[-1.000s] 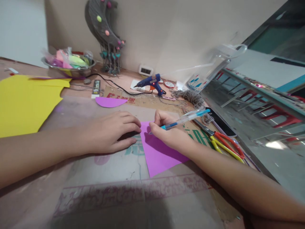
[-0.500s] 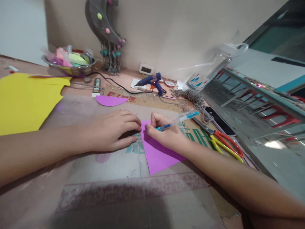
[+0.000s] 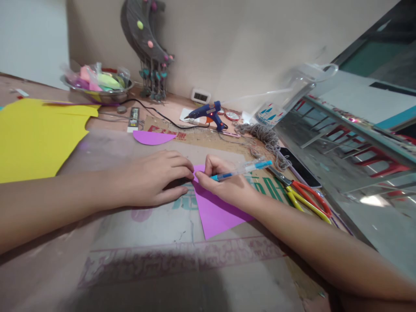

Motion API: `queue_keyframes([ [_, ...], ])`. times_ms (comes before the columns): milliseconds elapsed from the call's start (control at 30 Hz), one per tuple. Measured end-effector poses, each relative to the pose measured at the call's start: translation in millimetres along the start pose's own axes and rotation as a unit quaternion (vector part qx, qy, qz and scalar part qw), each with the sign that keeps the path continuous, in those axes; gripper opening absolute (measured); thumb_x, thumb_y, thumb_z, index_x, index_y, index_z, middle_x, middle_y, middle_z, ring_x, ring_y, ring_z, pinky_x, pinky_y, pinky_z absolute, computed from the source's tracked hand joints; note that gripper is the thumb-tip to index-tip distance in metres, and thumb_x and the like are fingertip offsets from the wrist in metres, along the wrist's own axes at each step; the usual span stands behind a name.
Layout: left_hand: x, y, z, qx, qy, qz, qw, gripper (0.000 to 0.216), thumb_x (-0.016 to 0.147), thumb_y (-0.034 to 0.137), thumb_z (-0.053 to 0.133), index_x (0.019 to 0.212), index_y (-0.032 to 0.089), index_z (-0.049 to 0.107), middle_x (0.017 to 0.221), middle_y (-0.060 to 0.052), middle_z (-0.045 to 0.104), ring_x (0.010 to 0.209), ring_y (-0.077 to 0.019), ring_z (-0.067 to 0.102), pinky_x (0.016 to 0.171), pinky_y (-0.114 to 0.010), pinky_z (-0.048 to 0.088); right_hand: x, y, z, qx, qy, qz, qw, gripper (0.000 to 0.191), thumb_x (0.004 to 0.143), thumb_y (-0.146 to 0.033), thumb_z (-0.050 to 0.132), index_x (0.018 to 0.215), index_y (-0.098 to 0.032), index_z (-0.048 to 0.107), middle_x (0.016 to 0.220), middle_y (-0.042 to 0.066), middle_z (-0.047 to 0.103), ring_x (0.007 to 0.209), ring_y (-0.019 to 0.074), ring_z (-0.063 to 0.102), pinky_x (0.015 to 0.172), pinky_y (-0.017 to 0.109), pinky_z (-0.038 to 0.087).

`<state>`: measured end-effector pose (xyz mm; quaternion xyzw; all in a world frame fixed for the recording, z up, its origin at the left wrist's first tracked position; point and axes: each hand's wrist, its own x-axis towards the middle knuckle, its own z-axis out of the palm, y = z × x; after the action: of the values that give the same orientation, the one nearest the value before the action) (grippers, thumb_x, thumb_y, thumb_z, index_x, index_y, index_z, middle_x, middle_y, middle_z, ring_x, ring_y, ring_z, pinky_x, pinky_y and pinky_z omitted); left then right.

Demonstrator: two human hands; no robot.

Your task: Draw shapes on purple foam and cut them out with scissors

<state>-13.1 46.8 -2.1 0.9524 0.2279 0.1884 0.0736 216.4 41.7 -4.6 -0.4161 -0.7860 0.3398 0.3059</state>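
Observation:
A purple sheet of paper (image 3: 216, 212) lies on the printed cardboard (image 3: 146, 242) in front of me. My right hand (image 3: 224, 180) rests over its upper part, fingers closed around a clear pen (image 3: 242, 170) with blue ends. The pen's tip is hidden behind my fingers. Flat on the board, my left hand (image 3: 162, 175) has its fingers stretched out and thumb apart, fingertips at the paper's left edge. Beyond it lies a purple half-round paper piece (image 3: 154, 137).
Scissors (image 3: 303, 197), a phone (image 3: 300, 167) and grey yarn (image 3: 264, 136) lie at right. Farther back are a blue glue gun (image 3: 209, 113), a small clock (image 3: 200, 95) and a clear plastic jug (image 3: 286, 97). Yellow paper (image 3: 39, 138) and a metal bowl (image 3: 100, 94) occupy the left.
My right hand has shifted slightly left on the purple paper, and the pen leans a little lower. My left hand stays in place; the view has moved slightly.

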Motion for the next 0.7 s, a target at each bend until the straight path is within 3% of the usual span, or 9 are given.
queue_keyframes([
  [267, 1.5, 1.0, -0.8, 0.001, -0.004, -0.001, 1.000, 0.024, 0.095, 0.028, 0.054, 0.107, 0.015, 0.069, 0.112, -0.014, 0.071, 0.105, -0.0284, 0.065, 0.094, -0.045, 0.050, -1.1, -7.9, 0.0, 0.059, -0.040, 0.050, 0.996, 0.031, 0.088, -0.034, 0.063, 0.069, -0.023, 0.040, 0.054, -0.008, 0.046, 0.049, 0.0097, 0.040, 0.049, 0.023, 0.028],
  [533, 1.2, 1.3, -1.2, 0.002, -0.011, -0.009, 1.000, 0.026, 0.096, 0.030, 0.052, 0.111, 0.017, 0.069, 0.114, -0.012, 0.071, 0.106, -0.0261, 0.065, 0.096, -0.044, 0.050, 2.5, -10.0, -4.2, -0.014, -0.023, 0.049, 0.998, 0.027, 0.081, -0.029, 0.060, 0.063, -0.023, 0.040, 0.057, -0.007, 0.041, 0.054, 0.0104, 0.037, 0.052, 0.025, 0.029],
  [700, 1.3, 0.9, -1.1, -0.004, -0.008, -0.003, 1.000, 0.028, 0.097, 0.031, 0.051, 0.111, 0.014, 0.069, 0.114, -0.014, 0.071, 0.106, -0.0278, 0.065, 0.096, -0.046, 0.050, 2.0, -9.6, -4.7, 0.000, -0.005, 0.055, 0.998, 0.026, 0.081, -0.026, 0.057, 0.064, -0.023, 0.038, 0.056, -0.007, 0.041, 0.054, 0.0108, 0.038, 0.053, 0.025, 0.031],
])
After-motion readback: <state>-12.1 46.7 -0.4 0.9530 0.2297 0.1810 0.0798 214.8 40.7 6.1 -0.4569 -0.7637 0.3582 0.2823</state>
